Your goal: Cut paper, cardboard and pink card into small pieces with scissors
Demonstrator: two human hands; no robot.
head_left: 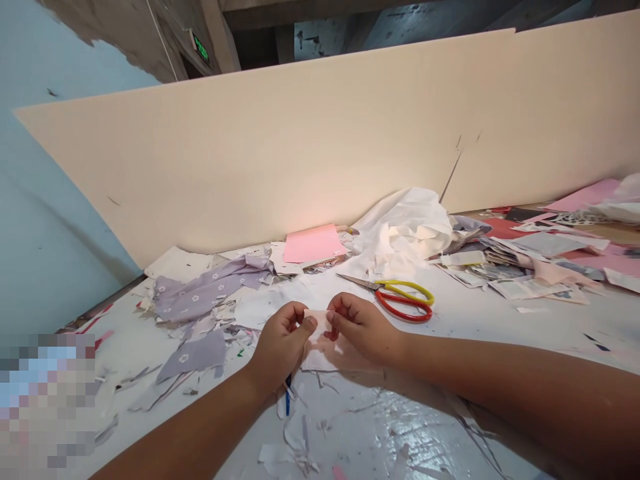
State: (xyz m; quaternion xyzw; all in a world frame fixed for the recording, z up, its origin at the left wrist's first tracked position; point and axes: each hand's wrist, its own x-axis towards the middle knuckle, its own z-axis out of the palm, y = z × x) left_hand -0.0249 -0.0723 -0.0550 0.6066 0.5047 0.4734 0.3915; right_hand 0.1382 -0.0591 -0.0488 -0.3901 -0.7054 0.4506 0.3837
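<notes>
Both hands meet over the middle of the white table (500,320). My left hand (281,348) and my right hand (361,327) each pinch one end of a small pale piece of paper (317,319) held between them, fingers curled closed. A larger pale sheet (320,360) lies flat just under the hands. Scissors with one yellow and one red handle (400,297) lie on the table just beyond my right hand, blades pointing left.
A tall beige board (320,147) stands along the back of the table. Lilac patterned cloth scraps (210,293) lie left, a pink pad (313,243) and crumpled white cloth (407,230) behind, and printed papers and pink sheets (540,267) right. Paper offcuts litter the near table.
</notes>
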